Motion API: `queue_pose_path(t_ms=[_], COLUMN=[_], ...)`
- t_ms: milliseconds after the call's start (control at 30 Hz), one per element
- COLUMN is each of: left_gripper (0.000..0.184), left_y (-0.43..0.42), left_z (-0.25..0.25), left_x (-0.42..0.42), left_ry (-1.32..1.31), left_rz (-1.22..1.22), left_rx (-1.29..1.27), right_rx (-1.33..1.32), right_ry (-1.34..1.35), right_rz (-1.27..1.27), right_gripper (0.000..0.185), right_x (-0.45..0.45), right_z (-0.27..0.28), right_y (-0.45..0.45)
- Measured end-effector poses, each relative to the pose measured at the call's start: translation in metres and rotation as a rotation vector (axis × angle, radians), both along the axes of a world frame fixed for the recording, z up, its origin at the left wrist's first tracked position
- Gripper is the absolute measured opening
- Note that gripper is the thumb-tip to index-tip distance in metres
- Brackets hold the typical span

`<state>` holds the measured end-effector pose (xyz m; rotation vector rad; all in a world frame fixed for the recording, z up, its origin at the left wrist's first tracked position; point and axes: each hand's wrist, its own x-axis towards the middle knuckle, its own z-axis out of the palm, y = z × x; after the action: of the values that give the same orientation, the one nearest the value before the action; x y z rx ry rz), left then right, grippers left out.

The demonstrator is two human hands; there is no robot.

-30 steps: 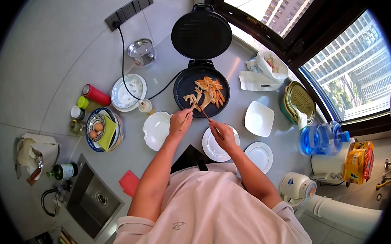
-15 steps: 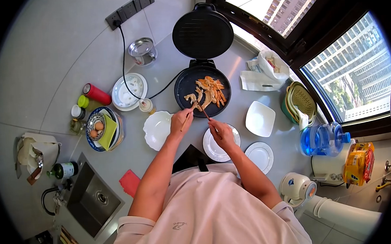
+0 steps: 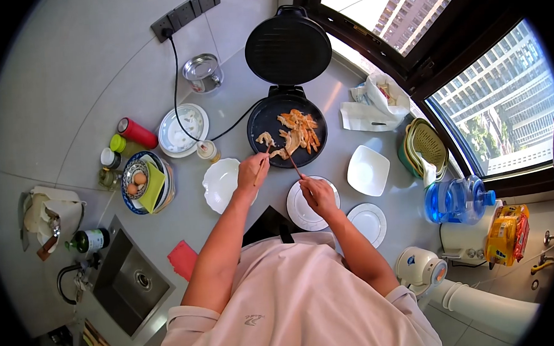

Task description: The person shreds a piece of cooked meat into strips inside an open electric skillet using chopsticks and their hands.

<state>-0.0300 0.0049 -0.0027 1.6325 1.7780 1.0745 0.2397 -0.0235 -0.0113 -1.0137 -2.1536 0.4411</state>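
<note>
Strips of cooked meat (image 3: 299,126) lie in the black electric griddle (image 3: 263,117), whose ridged lid (image 3: 288,47) stands open behind. My left hand (image 3: 252,172) is closed around a thin wooden chopstick (image 3: 263,164) at the griddle's lower left rim, its tip among the pale strips. From the lower right, my right hand (image 3: 319,194) grips another chopstick (image 3: 295,166), with its tip at the near strips. Some pale pieces sit apart at the left of the pile. Below my left hand is a white scalloped bowl (image 3: 218,185); a white plate (image 3: 299,210) lies under my right hand.
A square white bowl (image 3: 368,171) and a small plate (image 3: 368,224) stand on the right. The power cord (image 3: 177,90) crosses the counter on the left, near stacked plates (image 3: 168,135) and a bowl of eggs (image 3: 133,174). A sink (image 3: 129,275) lies lower left.
A pale strip has shifted left, away from the pile. My left hand has moved slightly left and my right hand slightly down and right; both still hold their chopsticks.
</note>
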Motion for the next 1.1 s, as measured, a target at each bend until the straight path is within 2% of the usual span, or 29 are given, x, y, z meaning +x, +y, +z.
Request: queue_pose_path(t_ms=[200,400,500,600,700,800,900,1100], left_gripper=[0.017,0.018,0.018,0.022,0.022,0.02,0.019,0.017], left_y=[0.008,0.002,-0.002,0.0,-0.001,-0.006,-0.007,0.006], left_z=[0.0,0.004,0.0,-0.001,0.004,0.009,0.008,0.002], left_x=[-0.009,-0.001,-0.001,-0.001,-0.002,-0.005,-0.007,0.002], left_ry=[0.025,-0.008,-0.029,-0.026,-0.024,-0.022,-0.056,-0.028], left_rz=[0.04,0.058,0.051,-0.014,-0.006,0.039,0.115,0.041], left_rx=[0.078,0.127,0.052,0.041,0.026,0.039,0.108,0.086], right_rx=[-0.068,-0.097,-0.081,-0.126,-0.332,-0.371,-0.342,-0.234], right_ry=[0.006,0.18,0.233,0.227,0.12,0.165,0.193,0.094], right_rz=[-0.067,-0.103,-0.12,-0.02,-0.073,-0.115,-0.098,-0.062], right_gripper=[0.012,0.011,0.011,0.014,0.014,0.015,0.017,0.018], right_x=[0.006,-0.022,-0.038,-0.048,-0.048,-0.046,-0.042,-0.042], right_z=[0.005,0.023,0.028,0.032,0.037,0.032,0.031,0.036], right_y=[0.008,0.018,0.026,0.038,0.044,0.048,0.05,0.045])
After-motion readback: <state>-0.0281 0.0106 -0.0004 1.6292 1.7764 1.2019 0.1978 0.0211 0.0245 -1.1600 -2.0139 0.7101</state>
